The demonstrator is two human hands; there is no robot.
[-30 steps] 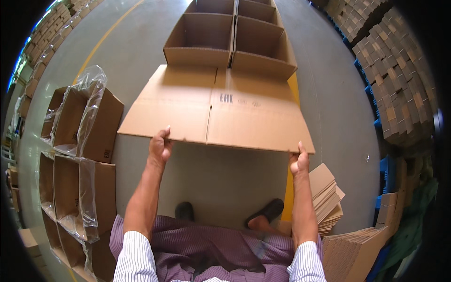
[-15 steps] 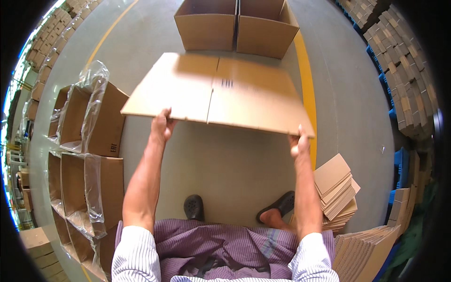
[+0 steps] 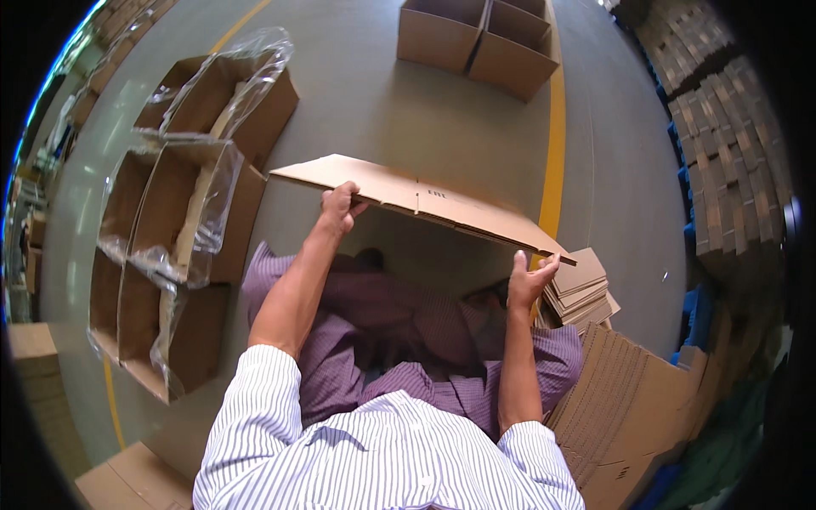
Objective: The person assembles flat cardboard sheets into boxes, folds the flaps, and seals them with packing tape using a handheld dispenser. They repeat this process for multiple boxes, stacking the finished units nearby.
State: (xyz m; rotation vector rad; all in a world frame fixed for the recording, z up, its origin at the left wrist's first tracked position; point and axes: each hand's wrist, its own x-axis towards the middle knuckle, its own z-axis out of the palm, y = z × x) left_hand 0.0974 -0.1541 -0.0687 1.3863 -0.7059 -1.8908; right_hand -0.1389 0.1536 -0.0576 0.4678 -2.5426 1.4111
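A flat folded cardboard box (image 3: 425, 195), light brown with a slot along its near edge, spans the space in front of me, slanting down to the right. My left hand (image 3: 342, 208) is closed on its near edge, left of the middle, thumb on top and fingers beneath. Close to the right corner is my right hand (image 3: 530, 280). Its thumb and forefinger stand apart, and the forefinger touches the near edge. Behind the cardboard, part of the floor is hidden.
Open boxes lined with clear plastic (image 3: 191, 204) stand to the left. Two more open boxes (image 3: 514, 64) are ahead. Flattened cardboard stacks (image 3: 608, 382) and smaller cardboard sheets (image 3: 582, 285) lie at right. Piled cardboard (image 3: 731, 161) lines the far right, past a yellow floor line (image 3: 554, 161).
I have crouched lower, and the cardboard has come down and tilted, so its top face looks narrower. My right thumb and fingers have spread at its corner. The view has turned.
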